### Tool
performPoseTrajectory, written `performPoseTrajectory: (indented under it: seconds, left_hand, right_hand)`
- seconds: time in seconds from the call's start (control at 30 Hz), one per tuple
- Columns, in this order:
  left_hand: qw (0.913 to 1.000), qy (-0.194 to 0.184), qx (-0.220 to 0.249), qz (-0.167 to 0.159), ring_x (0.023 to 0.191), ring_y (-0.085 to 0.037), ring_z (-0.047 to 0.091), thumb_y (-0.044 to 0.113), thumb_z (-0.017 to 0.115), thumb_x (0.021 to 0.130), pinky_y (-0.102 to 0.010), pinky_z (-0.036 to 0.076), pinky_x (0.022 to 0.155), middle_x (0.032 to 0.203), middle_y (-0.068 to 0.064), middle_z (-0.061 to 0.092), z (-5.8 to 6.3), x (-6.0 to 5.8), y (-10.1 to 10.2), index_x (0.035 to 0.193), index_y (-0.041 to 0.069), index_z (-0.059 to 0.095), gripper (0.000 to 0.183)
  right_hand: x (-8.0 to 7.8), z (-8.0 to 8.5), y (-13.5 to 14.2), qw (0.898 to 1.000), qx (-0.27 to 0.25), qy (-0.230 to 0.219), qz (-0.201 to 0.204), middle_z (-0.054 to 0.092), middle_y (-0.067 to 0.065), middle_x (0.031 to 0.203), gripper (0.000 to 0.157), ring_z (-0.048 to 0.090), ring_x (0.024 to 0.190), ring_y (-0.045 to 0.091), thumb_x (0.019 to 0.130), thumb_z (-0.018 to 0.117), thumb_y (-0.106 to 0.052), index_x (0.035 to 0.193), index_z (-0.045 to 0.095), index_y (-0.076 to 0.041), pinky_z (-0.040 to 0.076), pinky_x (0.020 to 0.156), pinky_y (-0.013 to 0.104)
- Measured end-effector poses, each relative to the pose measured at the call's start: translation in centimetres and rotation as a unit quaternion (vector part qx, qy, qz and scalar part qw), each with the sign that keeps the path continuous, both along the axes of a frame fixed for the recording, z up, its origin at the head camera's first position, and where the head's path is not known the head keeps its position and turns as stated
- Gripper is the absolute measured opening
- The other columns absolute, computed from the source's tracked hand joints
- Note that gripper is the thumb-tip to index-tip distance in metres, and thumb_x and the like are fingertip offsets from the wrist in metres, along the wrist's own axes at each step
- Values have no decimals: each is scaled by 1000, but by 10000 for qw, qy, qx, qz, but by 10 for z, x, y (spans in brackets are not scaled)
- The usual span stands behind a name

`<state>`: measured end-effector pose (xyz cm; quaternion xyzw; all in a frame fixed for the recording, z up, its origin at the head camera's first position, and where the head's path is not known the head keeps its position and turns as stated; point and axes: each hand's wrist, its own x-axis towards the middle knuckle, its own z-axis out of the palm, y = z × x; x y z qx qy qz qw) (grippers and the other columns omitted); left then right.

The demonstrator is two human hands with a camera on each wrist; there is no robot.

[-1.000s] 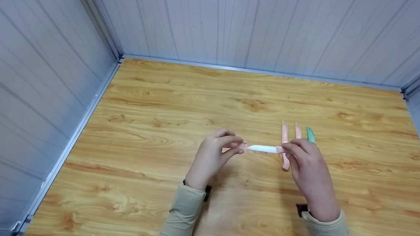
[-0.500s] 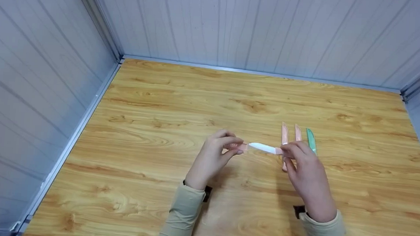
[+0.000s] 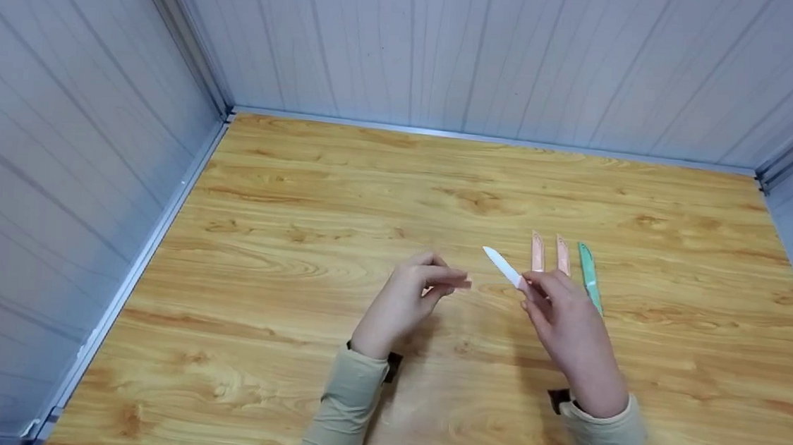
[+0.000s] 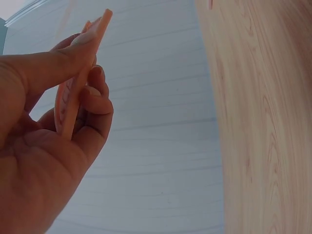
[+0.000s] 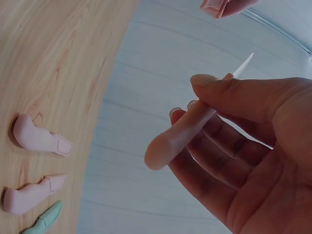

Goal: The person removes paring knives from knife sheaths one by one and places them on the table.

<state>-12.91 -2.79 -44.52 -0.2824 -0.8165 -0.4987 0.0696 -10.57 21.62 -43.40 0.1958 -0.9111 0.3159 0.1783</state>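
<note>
Right hand [image 3: 568, 314] grasps the pink-handled knife [image 3: 503, 265], thumb on one side of the handle, fingers on the other; the butt stands proud of the fingers and the white blade runs out beyond the thumb, tilted, its tip well apart from the other hand. Left hand [image 3: 406, 294] pinches a slim pink sheath [image 4: 76, 102] between thumb and curled fingers, its end reaching just past the fingertips toward the right-hand grip. From my distant station I judge the knife light and stiff, the blade thin, perhaps ceramic and so brittle under side load; the smooth handle may turn in a loose hold. I would keep to the handle just behind the blade's root, fingers off the edge. The sheath looks like light, springy plastic, best held along its flat faces, well back from the mouth. Just beyond the right-hand grip lie two pink sheathed knives [image 5: 36, 138]; a green knife [image 3: 589, 276] lies to their right. Writing: dark marks on the right sleeve [image 3: 606, 437], too small to read; reddish lines on the sheath, illegible to me. No brand made out.
</note>
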Motion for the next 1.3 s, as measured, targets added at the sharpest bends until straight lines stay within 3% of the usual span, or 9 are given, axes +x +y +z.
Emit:
performPoseTrajectory:
  seconds: [0.13, 0.3, 0.43, 0.7, 0.93, 1.1, 1.3]
  left_hand:
    - [9993, -111, -289, 215, 88, -11, 61, 1, 71, 84, -19, 49, 77, 90, -1, 66, -1, -1, 1, 97, 5, 72, 14]
    - [9989, -357, -198, 225, 77, -13, 60, -1, 71, 82, -28, 52, 71, 83, 0, 66, -2, -1, 1, 86, 7, 68, 10]
    - [9989, -442, 26, 121, 78, -14, 60, -2, 70, 82, -32, 52, 72, 85, -2, 66, -3, -1, 2, 88, 7, 72, 10]
    - [9981, -419, 450, -39, 83, -6, 59, 7, 73, 84, -23, 50, 77, 86, 6, 66, -6, -3, 7, 91, 9, 76, 7]
    - [9873, -1159, 1038, -322, 87, -13, 66, -2, 67, 87, -24, 53, 79, 93, -9, 65, -12, -4, 16, 97, -1, 64, 10]
    - [9823, -1368, 1213, -414, 79, -21, 66, -10, 63, 86, -28, 55, 72, 84, -12, 65, -16, -5, 19, 98, -2, 55, 16]
    - [9840, -1530, 915, -82, 74, -15, 64, -10, 67, 83, -25, 54, 69, 86, -7, 64, -18, -5, 21, 103, 1, 54, 27]
  right_hand:
    - [-1, -2, -3, 9999, -48, -135, 88, 62, 2, 87, 15, 61, 80, 11, 85, 70, -3, 99, 66, -5, 55, 64, 28]
    - [-2, -6, -4, 9994, -112, -332, 53, 61, 0, 86, 12, 59, 77, 7, 87, 69, -5, 97, 64, -7, 54, 62, 27]
    - [-4, -10, -4, 9983, -244, -532, 38, 61, 1, 84, 15, 60, 77, 10, 85, 71, -5, 97, 63, -5, 54, 61, 28]
    - [-8, -15, -3, 9919, -486, -1173, 13, 64, 1, 85, 21, 62, 78, 13, 82, 75, -6, 99, 62, -6, 55, 64, 30]
    - [-9, -16, -3, 9869, -595, -1499, -64, 65, 1, 84, 32, 62, 76, 14, 76, 81, -6, 101, 61, -6, 55, 63, 30]
    - [-9, -17, -4, 9837, -756, -1628, -112, 65, 0, 81, 27, 62, 73, 12, 78, 80, -11, 97, 62, -7, 54, 63, 27]
    - [-10, -17, -6, 9815, -882, -1699, -106, 65, 1, 81, 25, 62, 74, 14, 78, 80, -11, 95, 63, -6, 55, 63, 26]
